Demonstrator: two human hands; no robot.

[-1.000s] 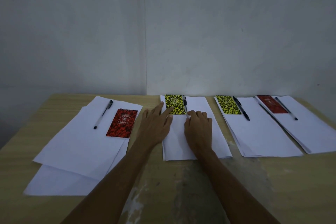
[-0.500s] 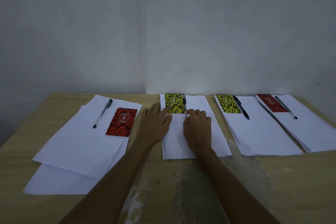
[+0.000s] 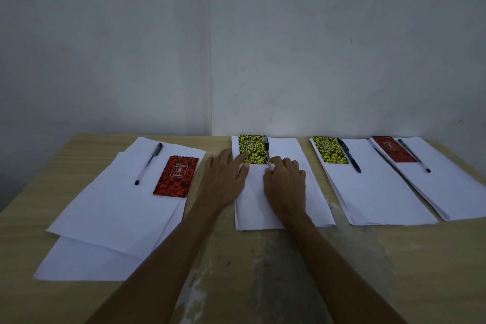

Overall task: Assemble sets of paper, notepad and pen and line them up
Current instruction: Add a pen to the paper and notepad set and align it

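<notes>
Handling: thin black ballpoint pen at 12 o'clock on white paper sheet, light, rolls, take mid-barrel | right hand grip pinching its tip | left hand fingers spread, touching yellow-black speckled notepad | wooden desk

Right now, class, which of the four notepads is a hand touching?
The middle yellow notepad: the left hand has a fingertip on its near corner. The other yellow one and both red ones lie untouched.
</notes>
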